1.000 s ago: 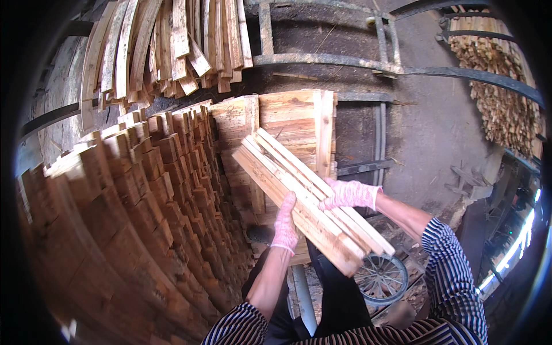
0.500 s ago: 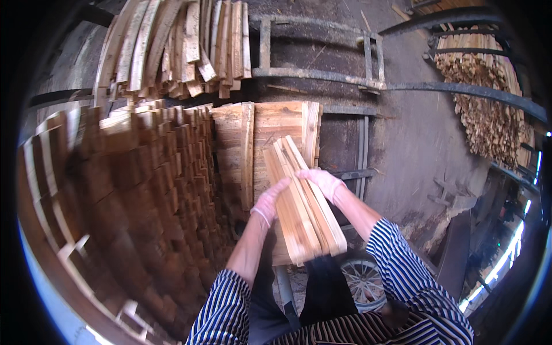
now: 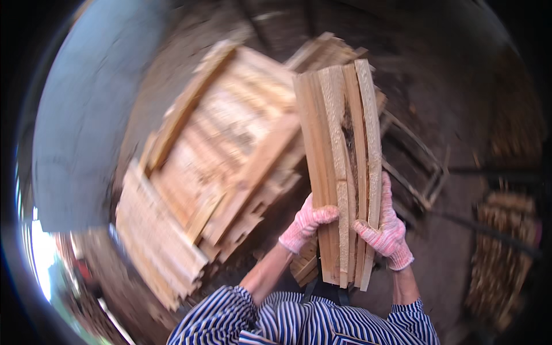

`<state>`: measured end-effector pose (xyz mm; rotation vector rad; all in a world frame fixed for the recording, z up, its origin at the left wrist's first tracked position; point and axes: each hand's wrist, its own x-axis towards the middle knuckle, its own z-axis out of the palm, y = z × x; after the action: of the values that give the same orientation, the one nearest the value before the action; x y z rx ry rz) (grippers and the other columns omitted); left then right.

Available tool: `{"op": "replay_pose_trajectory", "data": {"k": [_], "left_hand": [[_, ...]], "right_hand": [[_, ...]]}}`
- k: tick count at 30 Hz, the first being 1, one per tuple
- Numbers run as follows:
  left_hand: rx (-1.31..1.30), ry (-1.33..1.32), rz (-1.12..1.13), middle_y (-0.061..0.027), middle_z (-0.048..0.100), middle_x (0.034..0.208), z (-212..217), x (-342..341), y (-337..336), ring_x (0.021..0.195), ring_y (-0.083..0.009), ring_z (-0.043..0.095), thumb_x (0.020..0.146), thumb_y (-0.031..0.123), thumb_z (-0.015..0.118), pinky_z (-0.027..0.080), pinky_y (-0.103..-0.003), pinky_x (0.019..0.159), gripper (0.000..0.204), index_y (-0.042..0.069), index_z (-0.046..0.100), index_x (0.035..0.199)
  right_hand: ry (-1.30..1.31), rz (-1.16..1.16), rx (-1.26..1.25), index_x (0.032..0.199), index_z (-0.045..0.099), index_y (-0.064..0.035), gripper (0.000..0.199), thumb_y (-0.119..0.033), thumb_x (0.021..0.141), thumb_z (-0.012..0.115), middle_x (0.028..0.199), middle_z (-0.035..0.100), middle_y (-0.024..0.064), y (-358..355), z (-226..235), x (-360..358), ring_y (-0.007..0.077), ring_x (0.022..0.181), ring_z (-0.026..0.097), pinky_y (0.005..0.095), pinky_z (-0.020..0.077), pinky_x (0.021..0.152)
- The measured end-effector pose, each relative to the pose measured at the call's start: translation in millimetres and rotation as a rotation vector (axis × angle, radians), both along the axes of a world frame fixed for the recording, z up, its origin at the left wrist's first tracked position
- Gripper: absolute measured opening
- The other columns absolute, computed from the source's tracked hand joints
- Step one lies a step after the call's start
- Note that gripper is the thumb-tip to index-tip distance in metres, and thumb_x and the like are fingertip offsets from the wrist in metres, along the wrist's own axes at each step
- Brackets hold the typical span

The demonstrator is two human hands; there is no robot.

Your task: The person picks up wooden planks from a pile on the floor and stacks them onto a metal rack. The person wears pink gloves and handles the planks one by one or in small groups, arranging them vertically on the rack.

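Between my two hands is a bundle of wooden slats (image 3: 339,155), several pieces pressed side by side, their long sides running away from me. My left hand (image 3: 309,221), in a pink-and-white knit glove, grips the left side with the thumb over the top. On the opposite side my right hand (image 3: 388,230), in a matching glove, clasps the bundle low down, its thumb over the slats. The fingers beneath are partly hidden. Just left of the bundle lies a large stack of wooden boards (image 3: 213,138), blurred by motion.
Shorter boards (image 3: 155,236) lie in a layer at the near-left end of the stack. A metal frame (image 3: 414,161) stands on the floor to the right. Farther right is another pile of slats (image 3: 503,247). A grey-blue panel (image 3: 92,126) rises at far left.
My view has swung round, from the tall slat pile at left to the large board stack. The slat bundle has come along in both hands and now points more straight ahead.
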<state>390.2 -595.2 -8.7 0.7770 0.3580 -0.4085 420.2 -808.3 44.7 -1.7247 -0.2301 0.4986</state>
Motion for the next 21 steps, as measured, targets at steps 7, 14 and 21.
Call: {"op": "replay_pose_trajectory", "data": {"k": [7,14,21], "left_hand": [[-0.285,-0.153,0.370,-0.0132,0.065,0.133,27,-81,118,0.121,-0.0256,0.063,0.084,0.024,0.079,0.046,-0.043,0.110,0.068,-0.002,0.053,0.141],[-0.479,-0.201,0.815,-0.0121,0.068,0.129,5,-207,251,0.117,-0.0307,0.065,0.090,0.045,0.073,0.051,-0.048,0.106,0.064,0.009,0.057,0.140],[-0.628,-0.732,0.632,-0.0076,0.066,0.127,61,-254,321,0.108,-0.0209,0.066,0.106,0.039,0.052,0.058,-0.044,0.093,0.048,0.018,0.043,0.148]], "right_hand": [[-0.296,0.385,-0.023,0.162,0.007,-0.0021,0.113,-0.023,0.079,0.081,0.159,0.035,0.0246,145,99,5,0.0279,0.145,0.042,0.0332,0.0364,0.117],[-0.242,0.560,-0.052,0.163,0.013,-0.0104,0.109,-0.033,0.080,0.080,0.161,0.033,0.0210,322,102,-9,0.0347,0.140,0.047,0.0387,0.0429,0.115],[-0.494,0.441,-0.952,0.160,0.025,-0.0229,0.091,-0.045,0.085,0.073,0.141,0.051,0.0219,408,37,20,0.0390,0.133,0.050,0.0504,0.0455,0.106]]}}
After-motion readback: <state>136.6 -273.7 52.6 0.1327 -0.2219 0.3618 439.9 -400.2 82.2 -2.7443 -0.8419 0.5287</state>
